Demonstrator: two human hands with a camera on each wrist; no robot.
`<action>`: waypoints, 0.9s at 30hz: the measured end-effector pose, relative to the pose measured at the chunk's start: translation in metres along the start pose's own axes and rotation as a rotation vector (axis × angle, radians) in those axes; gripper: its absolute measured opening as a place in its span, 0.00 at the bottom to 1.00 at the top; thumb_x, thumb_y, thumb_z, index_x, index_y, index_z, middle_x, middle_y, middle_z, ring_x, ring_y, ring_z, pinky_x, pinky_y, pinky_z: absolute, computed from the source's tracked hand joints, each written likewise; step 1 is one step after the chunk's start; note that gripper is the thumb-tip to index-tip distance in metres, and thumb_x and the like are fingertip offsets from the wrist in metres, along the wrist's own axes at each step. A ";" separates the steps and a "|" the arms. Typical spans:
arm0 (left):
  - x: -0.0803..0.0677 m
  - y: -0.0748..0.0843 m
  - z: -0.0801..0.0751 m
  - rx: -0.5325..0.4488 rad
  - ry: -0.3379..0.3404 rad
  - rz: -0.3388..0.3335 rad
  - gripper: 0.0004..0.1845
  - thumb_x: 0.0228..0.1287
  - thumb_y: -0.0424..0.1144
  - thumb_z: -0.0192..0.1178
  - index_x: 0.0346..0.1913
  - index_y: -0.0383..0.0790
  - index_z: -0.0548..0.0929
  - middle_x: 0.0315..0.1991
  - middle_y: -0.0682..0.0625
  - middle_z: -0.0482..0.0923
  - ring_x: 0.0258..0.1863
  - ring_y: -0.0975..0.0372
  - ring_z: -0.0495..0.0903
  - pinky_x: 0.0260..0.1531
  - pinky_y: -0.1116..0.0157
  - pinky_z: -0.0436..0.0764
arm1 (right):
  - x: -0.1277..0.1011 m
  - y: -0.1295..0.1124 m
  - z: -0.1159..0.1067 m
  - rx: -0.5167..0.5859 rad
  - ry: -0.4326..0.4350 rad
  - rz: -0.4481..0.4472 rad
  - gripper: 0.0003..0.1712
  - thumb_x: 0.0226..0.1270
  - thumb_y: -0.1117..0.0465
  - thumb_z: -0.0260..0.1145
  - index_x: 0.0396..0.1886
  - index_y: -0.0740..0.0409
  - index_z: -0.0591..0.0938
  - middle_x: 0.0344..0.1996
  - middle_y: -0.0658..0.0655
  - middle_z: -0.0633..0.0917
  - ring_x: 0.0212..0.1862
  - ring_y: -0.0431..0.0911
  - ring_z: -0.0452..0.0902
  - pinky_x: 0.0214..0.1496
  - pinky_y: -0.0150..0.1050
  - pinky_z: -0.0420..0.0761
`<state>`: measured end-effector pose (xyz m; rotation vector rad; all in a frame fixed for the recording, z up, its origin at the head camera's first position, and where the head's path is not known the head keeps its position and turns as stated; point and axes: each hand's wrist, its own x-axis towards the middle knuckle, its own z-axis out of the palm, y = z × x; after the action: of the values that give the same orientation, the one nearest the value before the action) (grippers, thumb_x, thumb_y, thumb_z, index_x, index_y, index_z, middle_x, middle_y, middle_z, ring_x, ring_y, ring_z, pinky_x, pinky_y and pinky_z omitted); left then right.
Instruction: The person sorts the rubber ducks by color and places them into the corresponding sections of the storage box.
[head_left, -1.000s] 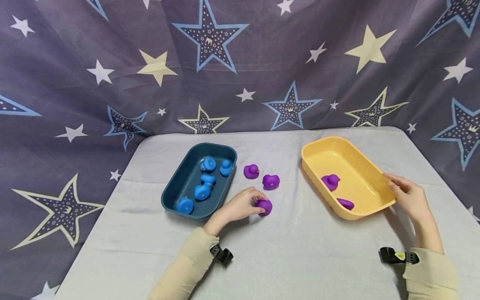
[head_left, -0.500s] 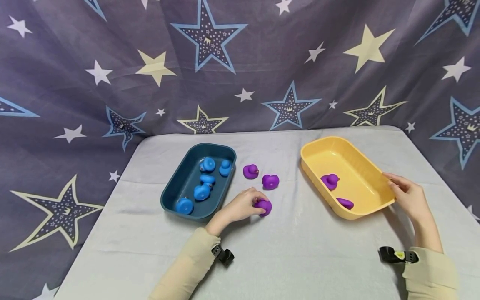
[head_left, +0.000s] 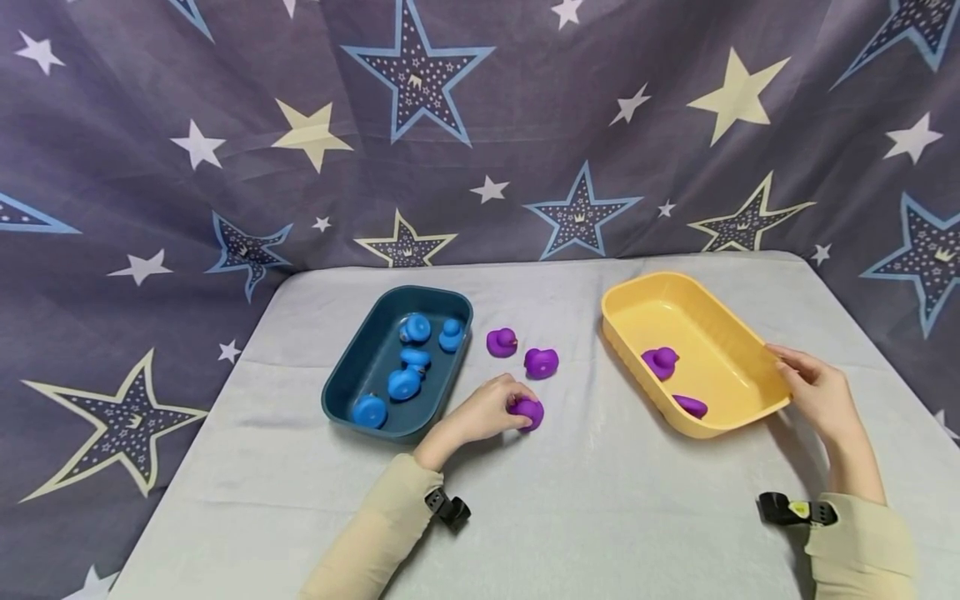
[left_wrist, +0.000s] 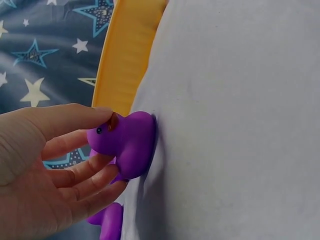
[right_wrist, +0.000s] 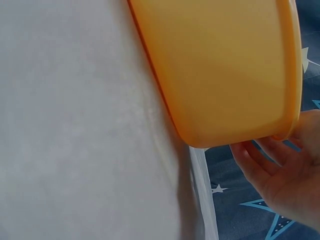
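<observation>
My left hand (head_left: pixel 487 408) pinches a purple rubber duck (left_wrist: pixel 137 140) between thumb and fingers, with the duck's base at the tabletop in the left wrist view. Just beyond that hand lie two more purple ducks, one upright (head_left: pixel 502 342) and one tipped over (head_left: pixel 542 363). At the right, my right hand (head_left: pixel 821 400) grips the near right end of a yellow tub (head_left: pixel 720 317) by its rim, some fingers against the outer wall in the right wrist view. Inside the tub are a purple duck (head_left: pixel 661 363) and another purple one (head_left: pixel 691 407) partly hidden by the wall.
A dark teal tub (head_left: pixel 341 392) with several blue ducks (head_left: pixel 405 384) stands left of the purple ducks, close to my left wrist. The pale cloth-covered table (head_left: pixel 600 517) ends at a star-patterned curtain (head_left: pixel 480 125) behind and at the sides.
</observation>
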<state>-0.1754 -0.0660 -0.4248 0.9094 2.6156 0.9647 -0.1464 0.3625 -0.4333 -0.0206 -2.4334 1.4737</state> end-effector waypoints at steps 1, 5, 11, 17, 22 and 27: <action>0.000 0.000 0.000 0.002 -0.001 0.000 0.11 0.52 0.33 0.65 0.41 0.37 0.83 0.33 0.48 0.73 0.33 0.62 0.69 0.34 0.70 0.67 | -0.001 -0.005 0.000 0.010 -0.009 0.001 0.19 0.66 0.69 0.52 0.49 0.48 0.81 0.34 0.21 0.73 0.35 0.18 0.68 0.33 0.14 0.68; 0.000 0.000 -0.002 0.012 0.004 0.007 0.12 0.53 0.32 0.64 0.42 0.37 0.83 0.33 0.49 0.73 0.33 0.61 0.69 0.35 0.69 0.69 | 0.002 0.009 -0.001 -0.014 -0.004 0.005 0.16 0.67 0.64 0.52 0.51 0.50 0.80 0.34 0.21 0.73 0.34 0.20 0.68 0.32 0.14 0.68; 0.001 0.005 -0.007 -0.016 0.031 0.013 0.14 0.52 0.31 0.64 0.44 0.36 0.82 0.36 0.47 0.75 0.36 0.58 0.73 0.39 0.67 0.73 | 0.012 0.054 -0.001 -0.057 0.026 0.018 0.23 0.66 0.46 0.53 0.55 0.52 0.78 0.36 0.21 0.73 0.36 0.20 0.68 0.33 0.14 0.68; 0.004 0.008 -0.010 -0.026 0.057 0.034 0.14 0.52 0.31 0.63 0.44 0.35 0.82 0.39 0.45 0.76 0.39 0.56 0.75 0.43 0.61 0.75 | 0.007 0.033 -0.002 -0.035 0.018 0.017 0.18 0.68 0.57 0.53 0.55 0.53 0.78 0.36 0.20 0.73 0.36 0.19 0.68 0.33 0.14 0.67; 0.008 0.010 -0.009 -0.046 0.065 0.029 0.14 0.53 0.31 0.63 0.45 0.35 0.81 0.40 0.44 0.75 0.41 0.56 0.75 0.44 0.62 0.75 | 0.001 0.008 0.001 -0.029 0.020 0.033 0.17 0.68 0.63 0.53 0.54 0.57 0.78 0.35 0.22 0.73 0.35 0.20 0.67 0.33 0.14 0.67; 0.013 0.014 -0.009 -0.074 0.088 0.029 0.14 0.53 0.31 0.63 0.45 0.35 0.81 0.43 0.43 0.74 0.42 0.56 0.75 0.45 0.62 0.75 | 0.000 0.002 0.000 -0.030 0.010 0.008 0.17 0.67 0.66 0.52 0.53 0.56 0.79 0.35 0.21 0.72 0.35 0.18 0.67 0.33 0.13 0.67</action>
<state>-0.1827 -0.0543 -0.4089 0.9095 2.6254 1.1256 -0.1468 0.3632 -0.4354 -0.0445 -2.4505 1.4369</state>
